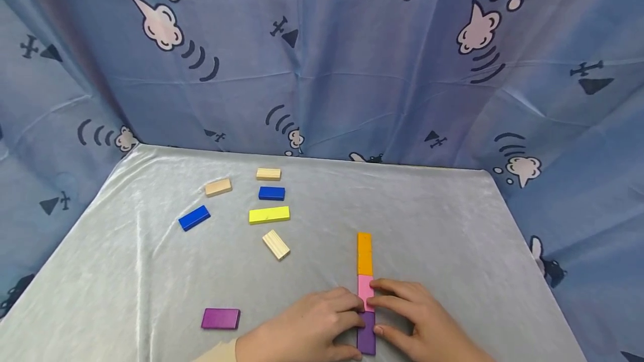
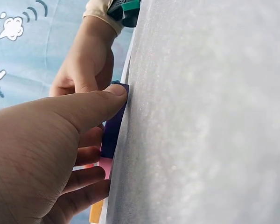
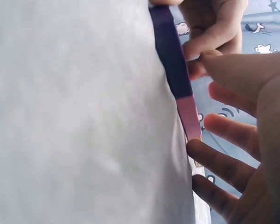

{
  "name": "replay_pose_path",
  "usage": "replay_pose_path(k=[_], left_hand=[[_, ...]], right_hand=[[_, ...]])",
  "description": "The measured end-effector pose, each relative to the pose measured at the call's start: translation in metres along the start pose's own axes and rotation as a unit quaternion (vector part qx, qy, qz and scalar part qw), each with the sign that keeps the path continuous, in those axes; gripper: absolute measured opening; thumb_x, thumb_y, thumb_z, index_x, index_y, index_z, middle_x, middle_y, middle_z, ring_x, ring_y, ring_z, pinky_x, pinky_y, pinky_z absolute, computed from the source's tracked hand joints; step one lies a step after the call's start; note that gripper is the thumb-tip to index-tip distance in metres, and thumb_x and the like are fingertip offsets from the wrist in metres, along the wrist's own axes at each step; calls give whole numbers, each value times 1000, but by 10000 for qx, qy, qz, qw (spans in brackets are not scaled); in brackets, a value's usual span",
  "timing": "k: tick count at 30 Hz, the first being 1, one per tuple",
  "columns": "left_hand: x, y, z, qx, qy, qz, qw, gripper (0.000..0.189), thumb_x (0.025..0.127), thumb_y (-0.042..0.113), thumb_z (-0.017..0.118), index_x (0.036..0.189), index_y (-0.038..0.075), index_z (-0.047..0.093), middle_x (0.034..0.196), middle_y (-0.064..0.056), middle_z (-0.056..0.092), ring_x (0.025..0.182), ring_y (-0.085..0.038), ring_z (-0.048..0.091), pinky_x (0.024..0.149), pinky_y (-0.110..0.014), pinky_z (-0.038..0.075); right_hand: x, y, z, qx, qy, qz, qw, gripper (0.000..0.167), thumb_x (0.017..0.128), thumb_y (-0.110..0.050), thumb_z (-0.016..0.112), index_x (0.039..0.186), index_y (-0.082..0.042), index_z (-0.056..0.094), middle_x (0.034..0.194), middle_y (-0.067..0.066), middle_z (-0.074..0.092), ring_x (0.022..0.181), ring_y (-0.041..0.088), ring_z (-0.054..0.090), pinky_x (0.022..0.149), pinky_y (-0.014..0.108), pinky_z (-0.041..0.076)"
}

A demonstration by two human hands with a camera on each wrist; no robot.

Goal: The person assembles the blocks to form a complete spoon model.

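A purple block [image 1: 367, 337], a pink block [image 1: 365, 289] and an orange block [image 1: 364, 253] lie end to end in a straight row on the cloth. Along the row's left side, my left hand [image 1: 322, 320] rests its fingertips against the pink and purple blocks. Its thumb [image 2: 115, 89] touches the near end of the purple block. My right hand [image 1: 422, 317] is on the opposite side, with spread fingertips right at the edges of the pink and purple blocks. Part of the pink block is covered by fingers in the head view.
Another purple block [image 1: 221, 319] lies to the left. Farther back are a yellow block [image 1: 269, 215], two blue ones, including one blue block [image 1: 271, 193], and three plain wooden blocks, one being a grooved wooden block [image 1: 276, 245]. A patterned blue curtain [image 1: 322, 60] hangs behind the table.
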State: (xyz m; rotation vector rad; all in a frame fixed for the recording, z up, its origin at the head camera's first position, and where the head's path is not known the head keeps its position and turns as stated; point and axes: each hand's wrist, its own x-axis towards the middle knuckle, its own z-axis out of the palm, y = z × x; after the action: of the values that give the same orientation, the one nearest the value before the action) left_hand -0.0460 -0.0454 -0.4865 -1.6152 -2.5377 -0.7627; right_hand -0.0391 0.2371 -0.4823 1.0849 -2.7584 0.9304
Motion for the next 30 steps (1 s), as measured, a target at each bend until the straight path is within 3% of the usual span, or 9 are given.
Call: replay_pose_path(k=[5, 9, 14, 30], left_hand=[[2, -1, 0, 47, 12, 86, 10000, 40, 101, 47, 79, 125, 15, 78, 131, 6, 68, 118, -4, 60, 105, -12, 46], [2, -1, 0, 22, 5, 127, 9999, 39, 102, 47, 79, 124, 15, 78, 131, 5, 69, 118, -4, 60, 105, -12, 46], [1, -1, 0, -7, 70, 132, 9999, 39, 102, 46, 79, 124, 15, 78, 131, 5, 69, 118, -5, 61, 105, -12, 46], [2, 0, 1, 152, 5, 107, 9998, 40, 105, 49, 73, 125, 15, 78, 131, 5, 68, 116, -5, 61, 104, -12, 47]], right_hand=[[-2, 9, 10, -95, 420, -676, 9968, 44, 92, -36, 91, 132, -40, 74, 146, -5, 66, 125, 16, 63, 103, 35, 50], [-3, 15, 18, 24, 713, -956, 9929, 43, 89, -33, 93, 127, -38, 75, 144, -3, 67, 124, 16, 63, 106, 27, 40], [-3, 19, 24, 249, 804, -939, 9920, 44, 88, -31, 94, 127, -39, 75, 144, -5, 67, 126, 14, 62, 108, 21, 36], [-3, 19, 23, 457, 594, -551, 9957, 39, 90, -31, 92, 123, -43, 75, 143, -8, 66, 128, 14, 60, 109, 25, 38]])
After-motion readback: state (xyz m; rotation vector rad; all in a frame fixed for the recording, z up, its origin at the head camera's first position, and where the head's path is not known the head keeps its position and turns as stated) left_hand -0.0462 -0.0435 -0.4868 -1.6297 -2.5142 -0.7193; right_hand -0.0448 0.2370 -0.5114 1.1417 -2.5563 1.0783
